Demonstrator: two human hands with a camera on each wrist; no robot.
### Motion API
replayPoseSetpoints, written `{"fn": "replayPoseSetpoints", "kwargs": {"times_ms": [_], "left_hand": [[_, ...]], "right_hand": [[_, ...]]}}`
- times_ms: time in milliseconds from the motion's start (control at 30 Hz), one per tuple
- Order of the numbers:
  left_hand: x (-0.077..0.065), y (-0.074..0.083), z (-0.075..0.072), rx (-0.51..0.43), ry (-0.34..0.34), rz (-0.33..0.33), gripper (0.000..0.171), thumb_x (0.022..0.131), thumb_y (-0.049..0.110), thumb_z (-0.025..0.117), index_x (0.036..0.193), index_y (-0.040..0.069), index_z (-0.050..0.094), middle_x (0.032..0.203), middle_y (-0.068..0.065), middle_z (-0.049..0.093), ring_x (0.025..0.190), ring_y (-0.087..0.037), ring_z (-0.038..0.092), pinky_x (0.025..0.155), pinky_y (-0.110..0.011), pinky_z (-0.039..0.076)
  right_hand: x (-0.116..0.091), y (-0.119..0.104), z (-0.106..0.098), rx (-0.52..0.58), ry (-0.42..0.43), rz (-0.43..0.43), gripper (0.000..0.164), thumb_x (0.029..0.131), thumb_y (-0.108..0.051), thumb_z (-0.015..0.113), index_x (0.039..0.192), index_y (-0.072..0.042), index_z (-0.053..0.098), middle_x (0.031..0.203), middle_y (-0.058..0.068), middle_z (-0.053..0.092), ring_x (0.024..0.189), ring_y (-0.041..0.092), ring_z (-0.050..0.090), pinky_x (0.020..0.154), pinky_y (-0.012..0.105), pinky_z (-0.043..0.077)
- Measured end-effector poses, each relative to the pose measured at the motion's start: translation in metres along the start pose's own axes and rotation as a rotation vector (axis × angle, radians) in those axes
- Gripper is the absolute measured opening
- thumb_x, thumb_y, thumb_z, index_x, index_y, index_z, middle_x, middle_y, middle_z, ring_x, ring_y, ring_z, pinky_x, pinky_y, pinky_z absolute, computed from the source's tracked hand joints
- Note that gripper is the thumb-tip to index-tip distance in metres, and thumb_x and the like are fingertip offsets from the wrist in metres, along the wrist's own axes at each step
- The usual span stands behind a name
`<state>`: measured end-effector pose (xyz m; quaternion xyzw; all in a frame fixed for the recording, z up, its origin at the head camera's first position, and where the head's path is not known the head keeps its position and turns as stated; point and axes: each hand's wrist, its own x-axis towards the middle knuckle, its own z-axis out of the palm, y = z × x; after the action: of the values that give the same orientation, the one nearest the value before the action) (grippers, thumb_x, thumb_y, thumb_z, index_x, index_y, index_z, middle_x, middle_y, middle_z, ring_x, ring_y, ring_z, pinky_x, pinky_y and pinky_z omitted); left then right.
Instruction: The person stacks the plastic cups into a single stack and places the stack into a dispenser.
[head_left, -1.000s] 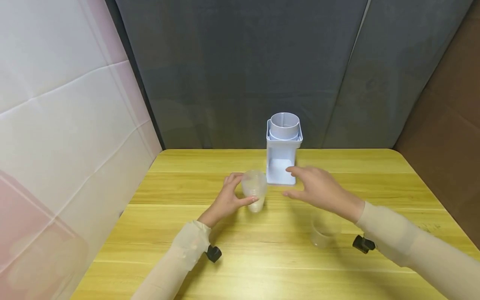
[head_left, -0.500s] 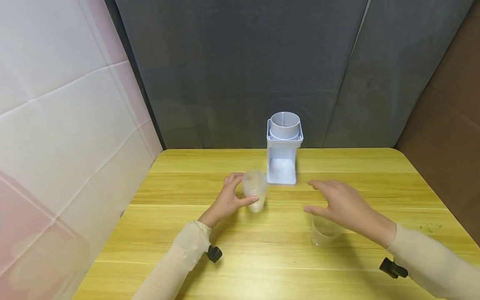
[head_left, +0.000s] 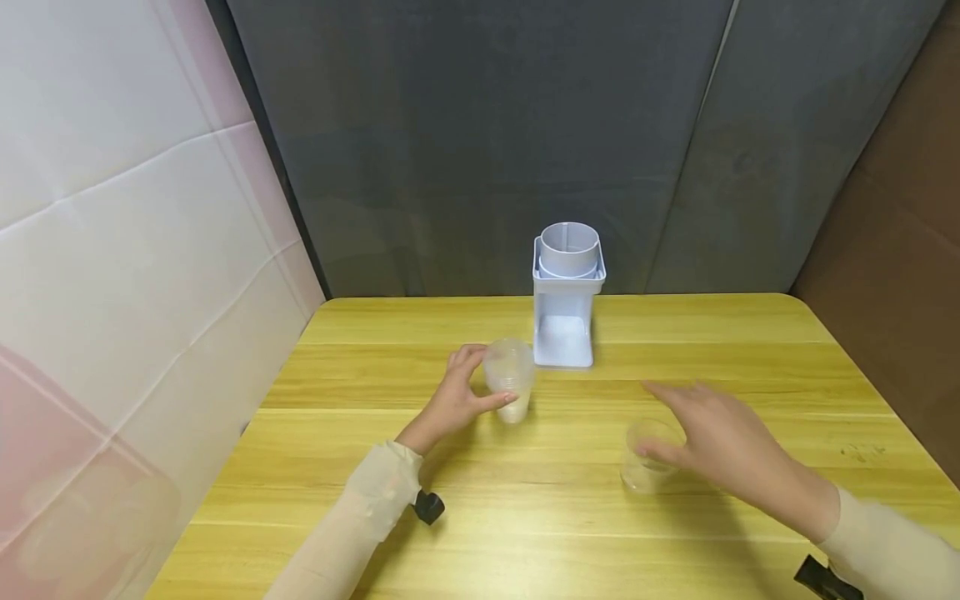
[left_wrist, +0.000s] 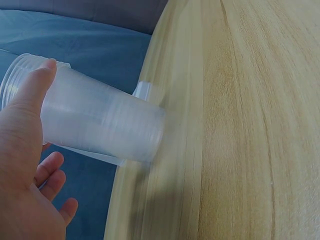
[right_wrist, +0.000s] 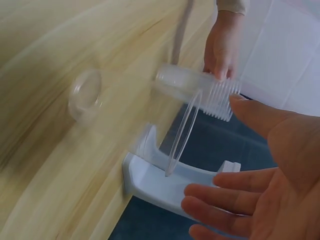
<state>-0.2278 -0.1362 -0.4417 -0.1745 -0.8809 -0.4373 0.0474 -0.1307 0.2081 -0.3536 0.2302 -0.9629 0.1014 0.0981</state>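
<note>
A stack of nested clear plastic cups (head_left: 512,373) stands upright on the table left of centre. My left hand (head_left: 448,404) grips it near the rims, thumb on the near side and fingers behind, as the left wrist view shows with the cup stack (left_wrist: 100,112) up close. To the right stands a single clear plastic cup (head_left: 641,472), mouth up. Over its right side hovers my right hand (head_left: 723,437), thumb and fingers spread, holding nothing. In the right wrist view the single cup's base (right_wrist: 85,95) and rim lie ahead of the spread right fingers (right_wrist: 225,200).
At the table's back stands a pale blue-white holder (head_left: 564,304) with a round tube on top and a tray-like base. It is just behind and right of the stack. The wooden table (head_left: 480,517) meets a dark cloth wall (head_left: 450,167) at the back.
My right hand has moved away from the holder, rightward and toward me, to the single cup. The left hand and the stack stay where they were.
</note>
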Motion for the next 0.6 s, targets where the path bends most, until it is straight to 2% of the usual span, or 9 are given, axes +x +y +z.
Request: {"fn": "replayPoseSetpoints", "kwargs": {"times_ms": [233, 500, 600], "left_hand": [[0.0, 0.001, -0.001, -0.001, 0.0, -0.009, 0.074, 0.075, 0.038, 0.086, 0.139, 0.017, 0.055, 0.14, -0.007, 0.048, 0.134, -0.027, 0.036, 0.11, -0.058, 0.038], [0.0, 0.001, -0.001, -0.001, 0.001, -0.006, 0.074, 0.075, 0.038, 0.086, 0.139, 0.017, 0.055, 0.141, -0.007, 0.048, 0.134, -0.027, 0.036, 0.11, -0.058, 0.037], [-0.001, 0.002, 0.0, -0.007, 0.002, -0.004, 0.073, 0.075, 0.037, 0.086, 0.139, 0.017, 0.055, 0.14, -0.007, 0.048, 0.134, -0.027, 0.036, 0.111, -0.058, 0.037]], "right_hand": [[-0.012, -0.003, -0.001, -0.029, -0.046, 0.051, 0.077, 0.071, -0.057, 0.081, 0.127, -0.007, 0.064, 0.108, 0.016, 0.074, 0.095, 0.037, 0.069, 0.074, 0.051, 0.055], [-0.02, -0.003, 0.006, -0.064, -0.057, 0.059, 0.077, 0.067, -0.059, 0.082, 0.123, -0.009, 0.067, 0.1, 0.012, 0.074, 0.086, 0.03, 0.069, 0.062, 0.044, 0.054], [-0.021, -0.002, 0.008, -0.071, -0.056, 0.059, 0.075, 0.067, -0.058, 0.083, 0.122, -0.009, 0.067, 0.099, 0.011, 0.075, 0.085, 0.029, 0.069, 0.063, 0.044, 0.054]]}}
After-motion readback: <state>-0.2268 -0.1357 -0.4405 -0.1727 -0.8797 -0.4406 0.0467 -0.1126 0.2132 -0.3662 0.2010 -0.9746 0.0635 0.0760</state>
